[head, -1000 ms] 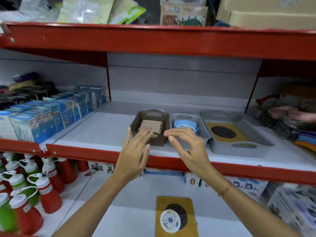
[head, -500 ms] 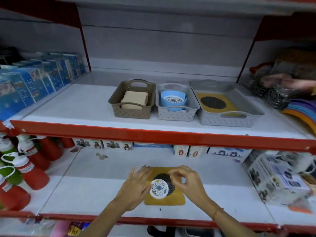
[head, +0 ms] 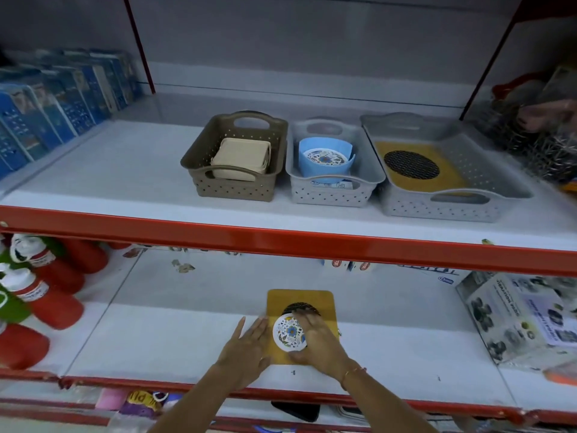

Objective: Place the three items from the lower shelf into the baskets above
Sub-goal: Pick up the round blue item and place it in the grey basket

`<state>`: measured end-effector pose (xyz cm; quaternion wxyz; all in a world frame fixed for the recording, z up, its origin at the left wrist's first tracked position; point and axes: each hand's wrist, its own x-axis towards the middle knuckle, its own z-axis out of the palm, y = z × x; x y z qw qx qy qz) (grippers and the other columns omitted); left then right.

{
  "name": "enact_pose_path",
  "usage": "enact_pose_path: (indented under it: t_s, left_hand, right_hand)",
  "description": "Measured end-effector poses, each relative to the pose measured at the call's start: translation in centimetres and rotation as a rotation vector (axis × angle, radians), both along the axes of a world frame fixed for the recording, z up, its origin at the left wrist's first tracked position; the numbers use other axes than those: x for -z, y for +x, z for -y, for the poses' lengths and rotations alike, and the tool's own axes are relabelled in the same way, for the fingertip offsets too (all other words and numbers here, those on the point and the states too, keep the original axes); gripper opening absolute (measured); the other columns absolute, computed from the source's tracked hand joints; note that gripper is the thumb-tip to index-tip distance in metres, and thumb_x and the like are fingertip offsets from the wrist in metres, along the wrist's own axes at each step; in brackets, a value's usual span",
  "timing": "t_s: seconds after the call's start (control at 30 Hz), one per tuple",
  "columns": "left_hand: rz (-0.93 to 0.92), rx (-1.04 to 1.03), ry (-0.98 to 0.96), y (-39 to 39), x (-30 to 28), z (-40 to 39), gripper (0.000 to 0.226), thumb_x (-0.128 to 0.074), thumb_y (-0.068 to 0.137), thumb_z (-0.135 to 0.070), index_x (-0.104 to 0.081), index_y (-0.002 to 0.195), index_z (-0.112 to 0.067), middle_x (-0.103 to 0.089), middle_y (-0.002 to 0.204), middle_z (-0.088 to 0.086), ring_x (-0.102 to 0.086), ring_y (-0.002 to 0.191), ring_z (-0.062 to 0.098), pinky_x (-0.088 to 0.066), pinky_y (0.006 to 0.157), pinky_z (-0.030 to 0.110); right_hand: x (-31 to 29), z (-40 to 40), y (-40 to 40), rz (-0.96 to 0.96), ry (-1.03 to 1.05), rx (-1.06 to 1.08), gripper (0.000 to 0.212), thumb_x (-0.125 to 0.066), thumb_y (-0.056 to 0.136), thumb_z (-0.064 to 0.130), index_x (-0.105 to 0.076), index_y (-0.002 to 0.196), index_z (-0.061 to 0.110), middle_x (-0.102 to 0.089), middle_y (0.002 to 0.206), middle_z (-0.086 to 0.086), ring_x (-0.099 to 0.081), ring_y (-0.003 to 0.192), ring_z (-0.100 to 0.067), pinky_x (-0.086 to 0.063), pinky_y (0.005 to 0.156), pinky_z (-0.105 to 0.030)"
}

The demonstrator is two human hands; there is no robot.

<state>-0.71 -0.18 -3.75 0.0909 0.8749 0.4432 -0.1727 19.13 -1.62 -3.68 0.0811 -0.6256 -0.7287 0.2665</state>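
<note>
Yellow card (head: 321,300) with the floral disc (head: 289,332) on it lies on the lower shelf (head: 156,332); I've dropped both hands from the baskets (head: 368,179). Left hand (head: 246,348) flat, open, empty; right hand (head: 318,342) curls onto the disc, grip unclear.

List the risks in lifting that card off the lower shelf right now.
1. The floral disc lies loose on the yellow card; tilting the card could slide it off.
2. The left hand and right hand rest flat, with no grip yet.
3. The red shelf rail above could catch the card on its way up.
</note>
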Motion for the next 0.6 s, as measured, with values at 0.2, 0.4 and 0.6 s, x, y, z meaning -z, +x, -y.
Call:
enact_pose_path:
  t_s: [0.2, 0.4, 0.6]
  left_hand:
    - [0.016, 0.001, 0.007, 0.3, -0.7, 0.2, 0.067, -0.022, 0.1, -0.048, -0.002, 0.151, -0.008, 0.003, 0.161, 0.008, 0.009, 0.147, 0.018, 0.01, 0.118, 0.043]
    - [0.205, 0.021, 0.133, -0.2, -2.6, 1.2, 0.057, -0.028, 0.101, -0.041, -0.02, 0.149, -0.012, -0.018, 0.159, 0.006, -0.009, 0.147, 0.016, 0.001, 0.12, 0.037]
    - [0.501, 0.088, 0.495, -0.7, -7.3, 3.3, 0.031, -0.067, 0.086, -0.033, -0.069, 0.113, -0.019, -0.071, 0.114, -0.004, -0.064, 0.11, 0.009, -0.047, 0.098, 0.037]
  right_hand:
    - [-0.2, 0.3, 0.2, -0.012, 0.083, 0.062, 0.084, -0.07, 0.074, 0.045, -0.033, 0.145, 0.02, -0.045, 0.141, 0.001, -0.036, 0.132, -0.018, -0.031, 0.109, -0.024]
    - [-2.5, 2.2, 0.9, -0.156, 0.181, 0.205, 0.085, -0.074, 0.057, 0.049, -0.045, 0.134, 0.028, -0.055, 0.123, 0.006, -0.048, 0.118, -0.014, -0.046, 0.091, -0.022]
    - [-7.8, 5.1, 2.2, -0.215, 0.302, 0.172, 0.081, -0.077, 0.059, 0.051, -0.048, 0.131, 0.028, -0.056, 0.119, 0.013, -0.051, 0.113, -0.007, -0.036, 0.087, -0.006]
